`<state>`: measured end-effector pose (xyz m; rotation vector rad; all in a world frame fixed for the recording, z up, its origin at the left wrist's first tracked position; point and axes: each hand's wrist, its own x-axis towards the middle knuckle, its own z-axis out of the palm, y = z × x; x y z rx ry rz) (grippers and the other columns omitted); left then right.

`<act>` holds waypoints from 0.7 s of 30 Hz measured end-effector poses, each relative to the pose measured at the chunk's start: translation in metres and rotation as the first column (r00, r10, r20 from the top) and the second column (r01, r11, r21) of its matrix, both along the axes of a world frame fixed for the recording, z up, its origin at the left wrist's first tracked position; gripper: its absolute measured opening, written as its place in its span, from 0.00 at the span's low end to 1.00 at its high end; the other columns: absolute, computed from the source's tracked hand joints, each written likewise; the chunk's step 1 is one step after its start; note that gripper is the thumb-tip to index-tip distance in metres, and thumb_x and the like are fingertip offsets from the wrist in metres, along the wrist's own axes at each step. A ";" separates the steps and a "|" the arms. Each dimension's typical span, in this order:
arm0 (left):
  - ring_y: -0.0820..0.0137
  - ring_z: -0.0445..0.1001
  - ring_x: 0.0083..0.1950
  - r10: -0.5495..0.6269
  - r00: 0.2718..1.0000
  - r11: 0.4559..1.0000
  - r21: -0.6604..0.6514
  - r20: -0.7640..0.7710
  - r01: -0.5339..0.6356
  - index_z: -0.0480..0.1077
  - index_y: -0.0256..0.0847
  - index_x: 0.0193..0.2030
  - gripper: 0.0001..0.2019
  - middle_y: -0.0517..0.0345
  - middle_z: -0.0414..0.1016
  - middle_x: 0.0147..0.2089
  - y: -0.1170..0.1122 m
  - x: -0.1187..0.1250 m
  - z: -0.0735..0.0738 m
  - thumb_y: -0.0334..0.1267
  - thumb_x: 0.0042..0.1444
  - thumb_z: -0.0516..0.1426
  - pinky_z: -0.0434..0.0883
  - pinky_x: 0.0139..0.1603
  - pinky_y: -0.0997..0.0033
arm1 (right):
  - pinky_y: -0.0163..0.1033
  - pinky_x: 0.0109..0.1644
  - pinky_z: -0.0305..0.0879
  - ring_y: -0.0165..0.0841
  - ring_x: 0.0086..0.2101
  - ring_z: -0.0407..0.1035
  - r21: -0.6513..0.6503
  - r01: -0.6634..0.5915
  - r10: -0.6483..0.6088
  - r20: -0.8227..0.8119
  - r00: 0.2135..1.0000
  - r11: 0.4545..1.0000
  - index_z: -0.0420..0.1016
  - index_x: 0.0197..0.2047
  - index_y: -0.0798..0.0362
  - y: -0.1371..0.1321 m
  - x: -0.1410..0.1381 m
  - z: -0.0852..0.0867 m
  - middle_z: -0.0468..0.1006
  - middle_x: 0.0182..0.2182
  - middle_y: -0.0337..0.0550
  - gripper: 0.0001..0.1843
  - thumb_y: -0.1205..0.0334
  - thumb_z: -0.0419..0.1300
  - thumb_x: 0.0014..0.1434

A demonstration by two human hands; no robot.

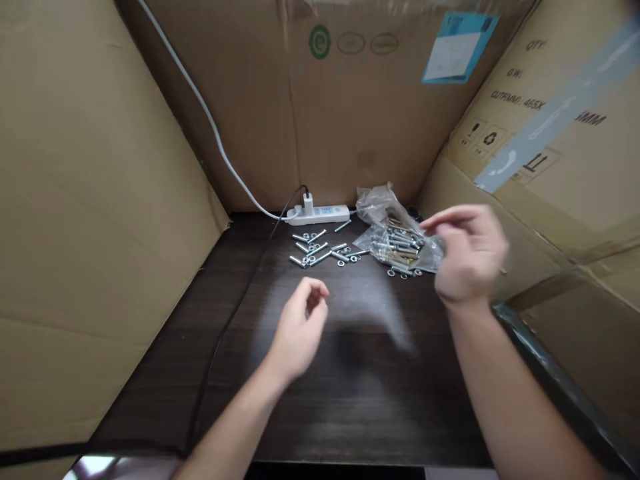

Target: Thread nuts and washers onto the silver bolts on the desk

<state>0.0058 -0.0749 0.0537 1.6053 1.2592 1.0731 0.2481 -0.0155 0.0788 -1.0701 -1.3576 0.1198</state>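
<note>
Curled fingers and a thumb come close together on the right hand (470, 257), but it is blurry, so whether they hold anything cannot be told. That hand is up by the right edge of the table (165, 380), just beside a clear bag (374, 204), and it is hard to see if it touches it. The left hand (301, 327) is half curled, with a small gap between finger and thumb, and nothing shows in it. It is over the middle of the table, nearer the front edge than the bag is. The bag sits near the back right corner, with silver and gold bolts (404, 241) inside. Some rings (419, 273) lie in front of it. To its left, near the back edge, more bolts and rings lie loose. Behind them, along the back edge, is a white power strip (331, 214) with a plug (308, 203) in it. A black cord (220, 339) runs from the plug toward the front edge, and cardboard walls (100, 200) stand at the left, back and right edges.
</note>
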 end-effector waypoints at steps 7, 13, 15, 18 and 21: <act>0.73 0.62 0.28 0.273 0.956 0.961 0.087 -0.106 -0.264 0.63 0.40 0.34 0.05 0.63 0.62 0.28 0.096 -0.054 0.000 0.31 0.51 0.48 0.60 0.29 0.74 | 0.41 0.38 0.64 0.36 0.34 0.68 -0.319 -0.043 0.135 0.271 0.953 0.947 0.71 0.34 0.53 0.022 -0.025 -0.068 0.74 0.32 0.42 0.08 0.68 0.51 0.55; 0.65 0.65 0.43 0.178 0.819 0.934 0.356 -0.546 0.035 0.68 0.42 0.37 0.10 0.56 0.66 0.40 0.107 -0.032 -0.030 0.27 0.52 0.49 0.64 0.47 0.64 | 0.43 0.47 0.61 0.39 0.41 0.65 -0.304 -0.020 0.188 0.534 0.824 0.952 0.71 0.40 0.53 0.027 -0.049 -0.088 0.73 0.37 0.46 0.11 0.70 0.50 0.58; 0.62 0.63 0.47 0.204 0.749 0.926 0.373 -0.630 0.062 0.68 0.43 0.41 0.12 0.53 0.65 0.43 0.105 -0.032 -0.041 0.27 0.53 0.50 0.64 0.51 0.61 | 0.43 0.48 0.61 0.39 0.42 0.63 -0.300 0.001 0.184 0.589 0.787 0.954 0.71 0.41 0.53 0.028 -0.055 -0.087 0.73 0.38 0.47 0.11 0.70 0.50 0.58; 0.60 0.61 0.50 0.232 0.667 0.929 0.365 -0.708 0.065 0.68 0.44 0.45 0.13 0.51 0.62 0.48 0.105 -0.040 -0.050 0.28 0.54 0.51 0.64 0.52 0.59 | 0.43 0.48 0.60 0.40 0.43 0.62 -0.290 0.024 0.180 0.654 0.735 0.957 0.72 0.42 0.53 0.033 -0.067 -0.084 0.72 0.40 0.47 0.12 0.70 0.51 0.59; 0.60 0.60 0.50 0.227 0.646 0.929 0.360 -0.729 0.080 0.68 0.45 0.46 0.13 0.51 0.61 0.48 0.107 -0.046 -0.053 0.29 0.56 0.51 0.64 0.52 0.59 | 0.45 0.47 0.59 0.41 0.44 0.60 -0.291 0.021 0.196 0.695 0.692 0.957 0.73 0.43 0.52 0.043 -0.083 -0.081 0.72 0.41 0.48 0.13 0.70 0.52 0.58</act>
